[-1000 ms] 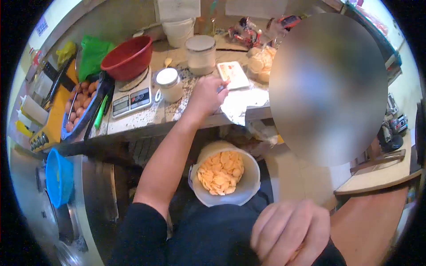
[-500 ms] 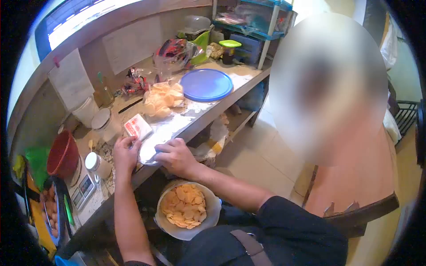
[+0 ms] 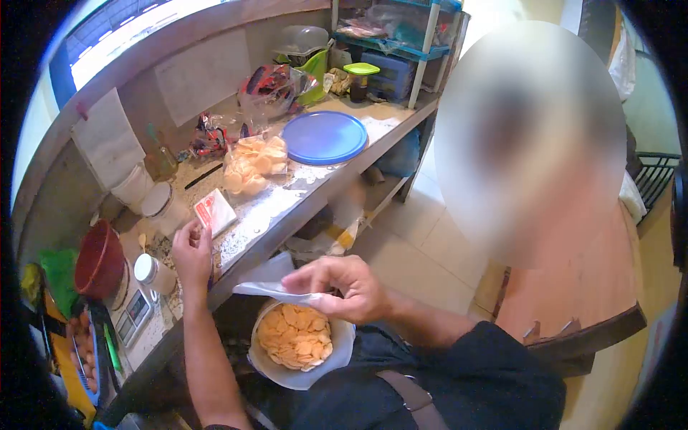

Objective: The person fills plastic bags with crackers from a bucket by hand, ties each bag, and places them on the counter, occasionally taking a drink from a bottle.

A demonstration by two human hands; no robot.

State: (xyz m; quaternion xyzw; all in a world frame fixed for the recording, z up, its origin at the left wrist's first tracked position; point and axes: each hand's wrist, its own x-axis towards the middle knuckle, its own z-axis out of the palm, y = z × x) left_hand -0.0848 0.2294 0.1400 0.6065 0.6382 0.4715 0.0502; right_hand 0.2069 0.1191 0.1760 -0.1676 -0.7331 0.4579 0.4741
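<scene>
The plastic sheet was pinched between the thumb and fingers of the right hand, raised above the near part of the bucket's opening. Half a second earlier it had lain at the counter's edge under that hand; now it was off the surface, held by one hand alone. The left hand had its fingertips at the corner of the red-and-white packet; whether they gripped it, I could not tell. Below, the bucket held orange chips. Farther along the counter were bagged chips and a blue lid.
</scene>
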